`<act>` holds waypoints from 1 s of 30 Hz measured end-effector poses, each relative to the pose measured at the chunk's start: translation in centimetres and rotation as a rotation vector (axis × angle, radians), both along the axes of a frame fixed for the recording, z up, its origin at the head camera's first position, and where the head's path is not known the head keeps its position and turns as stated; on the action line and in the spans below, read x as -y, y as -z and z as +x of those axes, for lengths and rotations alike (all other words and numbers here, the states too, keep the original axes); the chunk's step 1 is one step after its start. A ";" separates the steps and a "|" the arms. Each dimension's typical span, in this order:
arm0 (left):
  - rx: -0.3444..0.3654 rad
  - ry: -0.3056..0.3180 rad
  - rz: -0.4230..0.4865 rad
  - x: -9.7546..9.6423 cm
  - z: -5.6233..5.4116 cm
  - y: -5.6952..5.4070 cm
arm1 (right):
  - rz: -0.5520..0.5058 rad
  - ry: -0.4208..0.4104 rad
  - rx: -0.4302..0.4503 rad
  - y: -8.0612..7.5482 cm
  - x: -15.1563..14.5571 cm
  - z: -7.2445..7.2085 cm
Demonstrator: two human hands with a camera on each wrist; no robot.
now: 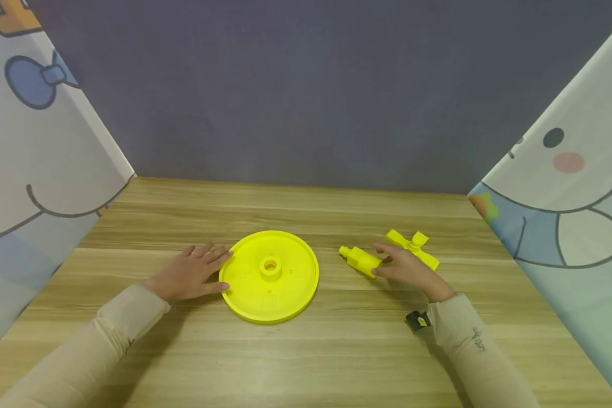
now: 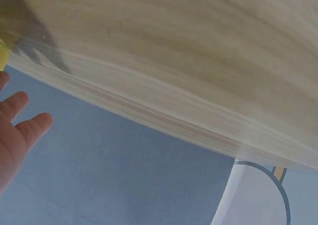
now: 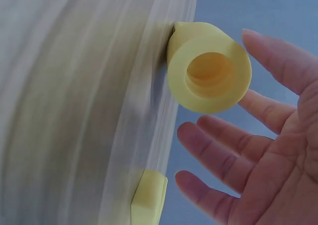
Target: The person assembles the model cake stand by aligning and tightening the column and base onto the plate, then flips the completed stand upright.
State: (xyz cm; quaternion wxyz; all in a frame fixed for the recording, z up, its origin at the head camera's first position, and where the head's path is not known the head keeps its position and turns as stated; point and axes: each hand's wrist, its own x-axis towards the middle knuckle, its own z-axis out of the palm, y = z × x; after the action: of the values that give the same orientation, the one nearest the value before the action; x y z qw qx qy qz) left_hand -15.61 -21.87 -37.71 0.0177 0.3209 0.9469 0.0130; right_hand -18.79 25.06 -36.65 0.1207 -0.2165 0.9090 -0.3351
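Observation:
A round yellow tray-like disc (image 1: pixel 245 297) with a raised rim and a central hollow hub lies on the table. My left hand (image 1: pixel 191 276) is at its left rim with fingers spread; the left wrist view catches only a few fingers (image 2: pixel 30 128) and a sliver of yellow. To the right, a yellow post (image 1: pixel 356 259) with a narrow stepped tip lies on its side. My right hand (image 1: pixel 410 275) reaches around its wider end, fingers spread. In the right wrist view the post's hollow end (image 3: pixel 176 81) faces the camera, thumb beside it; contact is unclear.
A yellow cross-shaped piece (image 1: pixel 428 259) lies just beyond my right hand, partly covered by it. The wooden table (image 1: pixel 306 362) meets a dark grey back panel (image 1: pixel 306 102). Cartoon-printed side panels (image 1: pixel 581 226) stand left and right.

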 end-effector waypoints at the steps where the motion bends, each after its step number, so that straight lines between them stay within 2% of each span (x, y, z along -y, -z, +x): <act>1: 0.004 -0.001 -0.001 0.0 0.0 0.0 | -0.005 0.002 0.008 0.0 0.0 0.0; 7: 0.014 -0.001 -0.004 -0.1 0.2 0.2 | 0.000 -0.014 0.006 0.4 0.3 0.0; 16: -0.022 0.016 -0.019 0.1 0.2 0.5 | 0.043 -0.037 -0.001 0.5 0.5 -0.1; 26: -0.032 0.037 -0.026 0.0 0.1 0.6 | 0.018 0.107 0.124 0.5 1.5 -0.8; 30: -0.019 0.030 -0.028 0.0 0.1 0.8 | 0.008 0.135 0.156 0.7 1.7 -1.0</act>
State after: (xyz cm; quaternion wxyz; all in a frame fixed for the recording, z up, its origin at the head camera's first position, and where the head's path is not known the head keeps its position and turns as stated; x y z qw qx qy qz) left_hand -15.55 -21.89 -38.54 0.0134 0.3350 0.9421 -0.0035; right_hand -19.80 23.35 -37.31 0.1693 -0.1277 0.9107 -0.3545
